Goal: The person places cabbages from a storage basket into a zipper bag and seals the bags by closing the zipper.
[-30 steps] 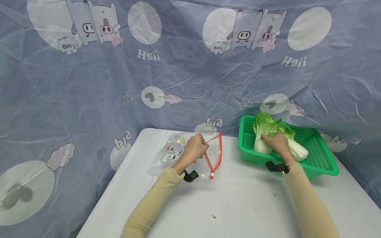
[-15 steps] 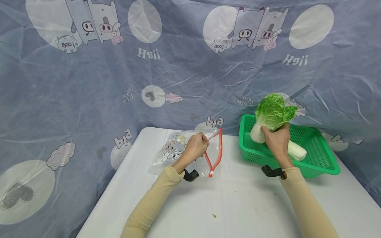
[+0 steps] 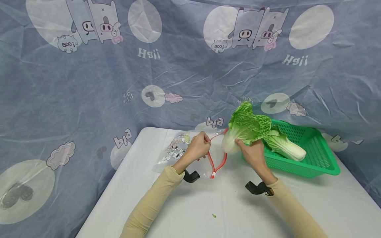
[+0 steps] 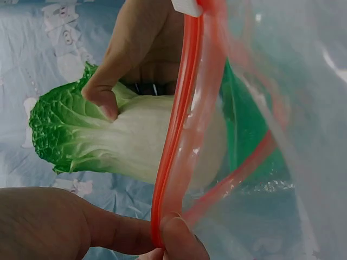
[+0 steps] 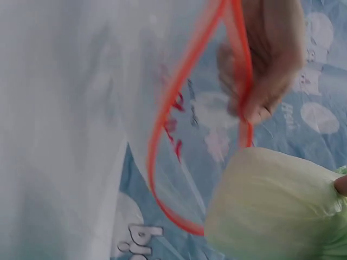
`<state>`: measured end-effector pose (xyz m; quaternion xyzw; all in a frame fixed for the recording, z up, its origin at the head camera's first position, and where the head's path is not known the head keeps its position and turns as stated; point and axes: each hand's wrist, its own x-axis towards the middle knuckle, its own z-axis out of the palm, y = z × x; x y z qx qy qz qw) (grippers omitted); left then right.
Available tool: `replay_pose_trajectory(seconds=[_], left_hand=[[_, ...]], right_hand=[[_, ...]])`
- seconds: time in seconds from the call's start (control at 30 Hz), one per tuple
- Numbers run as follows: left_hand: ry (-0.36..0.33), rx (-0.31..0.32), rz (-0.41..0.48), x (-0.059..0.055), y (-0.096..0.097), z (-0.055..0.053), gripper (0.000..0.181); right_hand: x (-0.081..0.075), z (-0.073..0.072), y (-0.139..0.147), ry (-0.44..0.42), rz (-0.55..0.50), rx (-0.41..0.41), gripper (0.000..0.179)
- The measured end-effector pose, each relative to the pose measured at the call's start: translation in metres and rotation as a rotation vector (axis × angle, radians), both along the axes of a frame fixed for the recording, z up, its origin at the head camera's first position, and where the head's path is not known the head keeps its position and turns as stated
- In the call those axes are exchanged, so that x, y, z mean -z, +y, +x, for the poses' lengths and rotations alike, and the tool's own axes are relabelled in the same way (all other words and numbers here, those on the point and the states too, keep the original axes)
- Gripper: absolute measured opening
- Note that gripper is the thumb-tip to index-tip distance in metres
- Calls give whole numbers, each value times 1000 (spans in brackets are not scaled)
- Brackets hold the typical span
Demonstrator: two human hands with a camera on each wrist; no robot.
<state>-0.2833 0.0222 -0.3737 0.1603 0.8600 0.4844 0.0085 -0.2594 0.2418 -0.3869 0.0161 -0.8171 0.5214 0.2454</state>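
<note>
My left hand (image 3: 197,146) pinches the red zip rim (image 4: 179,130) of a clear zip bag (image 3: 172,153) with printed cartoon figures. The bag's mouth gapes open toward the right. In my right hand (image 3: 253,153) is a head of napa cabbage (image 3: 245,127), gripped around its side with the thumb on the pale stalk. Its white base points left and overlaps the bag's mouth, while the green leaves tilt up and to the right. In the right wrist view the cabbage base (image 5: 260,206) sits right at the red rim.
A green plastic basket (image 3: 324,158) stands at the back right of the white table (image 3: 238,215). Another napa cabbage (image 3: 287,148) lies inside it. A small green leaf scrap (image 3: 214,216) is near the front. A patterned blue-grey cloth (image 3: 184,72) hangs behind.
My right hand has lifted the napa cabbage out of the green basket and carried it left to the bag's mouth. The left hand keeps its pinch on the rim, barely moving.
</note>
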Motion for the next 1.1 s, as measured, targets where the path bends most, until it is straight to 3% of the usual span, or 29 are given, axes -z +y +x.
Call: replay_pose_trajectory(seconds=[0.13,0.3,0.57,0.8,0.9,1.1], left_hand=[[5,-5,-2,-1,1,1,6],[13,-7,18,-1,2,2,5],[-42,-12,127,-4,4,-1,8],[-99,-3,237,-7,1,-2,7],[-110,4,264,-7,0,-3,7],[-99,7,258,-7,-1,-2,5]], right_hand=[[13,5,-13,-8,15,-36,63],[26,8,-23,-100,58,-82,59],[40,8,-23,-224,94,-209,58],[48,6,-18,-206,184,-331,67],[53,4,-15,-178,210,-414,64],[64,3,-14,-244,249,-640,50]])
